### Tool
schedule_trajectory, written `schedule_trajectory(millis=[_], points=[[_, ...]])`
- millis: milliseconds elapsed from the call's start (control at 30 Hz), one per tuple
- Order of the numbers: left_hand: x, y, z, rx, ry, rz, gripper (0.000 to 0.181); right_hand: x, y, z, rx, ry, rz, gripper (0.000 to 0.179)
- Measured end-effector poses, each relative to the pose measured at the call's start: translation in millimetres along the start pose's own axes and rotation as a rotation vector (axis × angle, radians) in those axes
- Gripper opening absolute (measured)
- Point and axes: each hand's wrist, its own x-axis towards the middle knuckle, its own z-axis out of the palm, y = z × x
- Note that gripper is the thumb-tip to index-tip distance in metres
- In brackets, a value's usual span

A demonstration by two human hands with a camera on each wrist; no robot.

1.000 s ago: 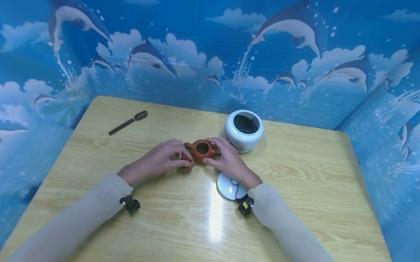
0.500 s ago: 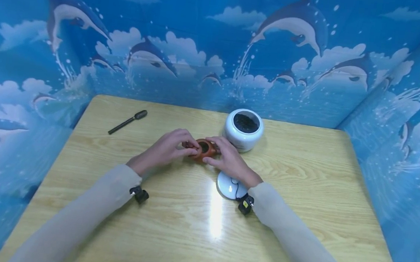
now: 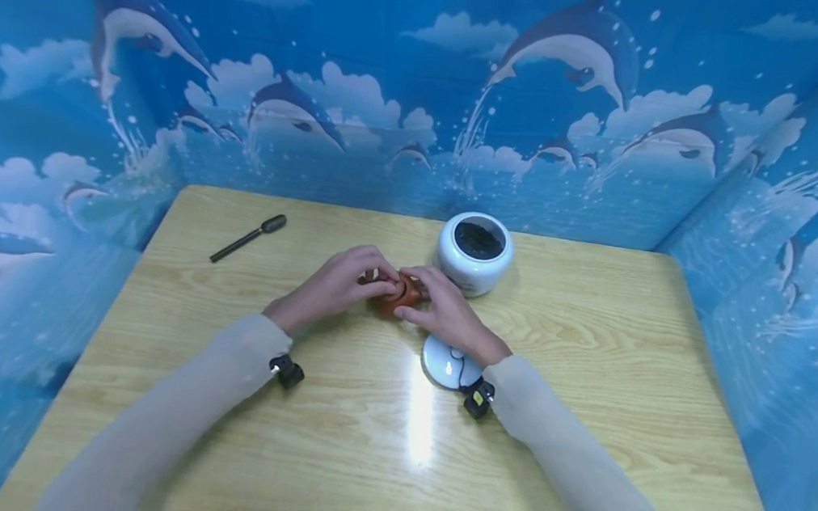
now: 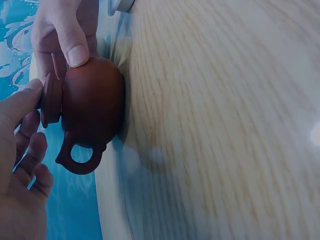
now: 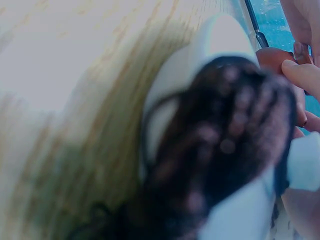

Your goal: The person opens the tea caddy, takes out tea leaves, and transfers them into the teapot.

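Note:
A small reddish-brown clay teapot (image 3: 384, 308) stands on the table between both hands. My left hand (image 3: 339, 280) pinches the teapot lid (image 4: 51, 101) between thumb and fingers. In the left wrist view the lid lies against the pot's mouth, and whether it is fully seated I cannot tell. The teapot's loop handle (image 4: 80, 161) points toward the left arm. My right hand (image 3: 445, 314) holds the pot's opposite side, its thumb on the body and its fingers around the far side. In the right wrist view a blurred dark strap covers most of the scene.
Behind the right hand stands a white jar (image 3: 455, 269) filled with dark loose material. Its apparent white lid (image 3: 441, 364) lies on the table (image 3: 334, 444) under the right wrist. A dark spoon-like tool (image 3: 248, 239) lies at the back left. Dolphin-print curtains (image 3: 368, 57) enclose the table.
The left hand has brought the lid from the table beside the teapot up and rightward onto its mouth, covering the opening. My right hand has stayed on the pot.

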Motion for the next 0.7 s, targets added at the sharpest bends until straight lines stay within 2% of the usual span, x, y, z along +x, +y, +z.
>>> schedule_trajectory(millis=[367, 700], points=[[6.6, 3.6, 3.1, 0.014, -0.028, -0.041, 0.017, -0.6, -0.5, -0.3, 0.008, -0.011, 0.008, 0.069], [10.5, 2.3, 3.8, 0.046, -0.044, -0.05, 0.018, -0.2, -1.3, -1.0, 0.022, -0.015, 0.013, 0.068]])
